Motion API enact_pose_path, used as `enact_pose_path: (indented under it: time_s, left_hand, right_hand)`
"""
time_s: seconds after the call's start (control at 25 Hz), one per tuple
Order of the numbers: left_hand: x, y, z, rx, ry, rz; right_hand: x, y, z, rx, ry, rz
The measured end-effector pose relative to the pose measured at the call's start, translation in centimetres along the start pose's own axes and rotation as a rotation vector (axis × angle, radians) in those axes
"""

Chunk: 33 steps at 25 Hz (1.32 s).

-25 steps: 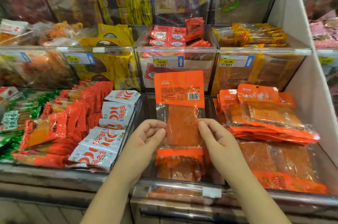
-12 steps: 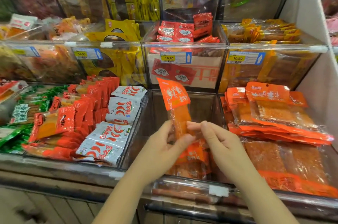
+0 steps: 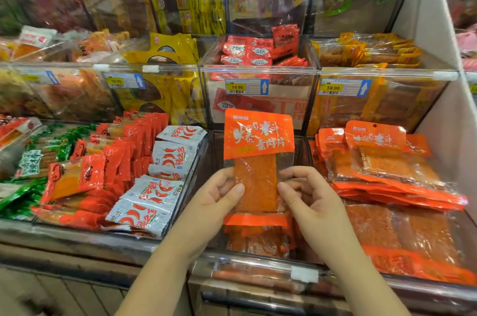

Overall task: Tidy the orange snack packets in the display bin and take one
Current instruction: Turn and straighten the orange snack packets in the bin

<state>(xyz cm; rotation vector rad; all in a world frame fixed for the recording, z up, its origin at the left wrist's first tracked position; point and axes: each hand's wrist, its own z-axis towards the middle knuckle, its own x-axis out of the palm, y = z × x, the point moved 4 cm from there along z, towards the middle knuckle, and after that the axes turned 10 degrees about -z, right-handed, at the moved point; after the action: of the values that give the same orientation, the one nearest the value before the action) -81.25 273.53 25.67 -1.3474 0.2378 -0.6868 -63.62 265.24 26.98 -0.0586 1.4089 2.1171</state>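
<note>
Now the orange packet (image 3: 259, 158) is turned printed face forward; half a second earlier it was edge-on.

It is held upright above the display bin (image 3: 206, 160), pinched at its clear side margins between thumb and fingers of the left hand (image 3: 219, 197) and right hand (image 3: 307, 199). The take appears close to done; remaining packets (image 3: 258, 238) lie below.

Price tags I read above the held orange packet (image 3: 259, 135): 10.90 on each tag (image 3: 246, 86).
Packet print: white Chinese characters, which I can't make out.
</note>
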Motion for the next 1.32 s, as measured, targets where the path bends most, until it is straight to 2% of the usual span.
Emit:
enact_pose_path:
  time_s: [0.52,0.76,0.92,1.0,1.08,1.12,1.2,1.32]
  left_hand:
    - [0.0,-0.3,-0.4,-0.039,-0.062,-0.026]
    - [1.1,-0.7,-0.8,-0.004,0.002,-0.021]
    - [1.0,-0.2,-0.7,0.071,-0.092,0.25]
    - [1.0,0.3,-0.9,0.131,-0.151,0.476]
    - [2.4,0.7,-1.1,0.193,-0.116,0.752]
    - [3.9,1.0,-1.1,0.204,-0.038,0.863]
    - [7.9,2.3,-0.9,0.159,0.157,0.939]
    - [13.3,3.9,-0.9,-0.02,0.298,1.017]
  right_hand:
    - [-0.2,0.2,-0.2,0.049,-0.038,-0.021]
    - [0.5,1.1,-0.3,-0.056,0.011,-0.046]
    - [-1.0,1.9,-0.1,-0.11,-0.021,-0.114]
    - [-4.4,2.6,0.9,-0.187,-0.177,-0.308]
    - [-9.2,2.5,2.3,-0.205,-0.351,-0.51]
    - [-11.7,1.9,3.0,-0.158,-0.406,-0.607]
    - [-16.0,0.4,4.1,0.047,-0.45,-0.79]
    - [-18.6,-1.7,4.1,0.382,-0.324,-0.997]
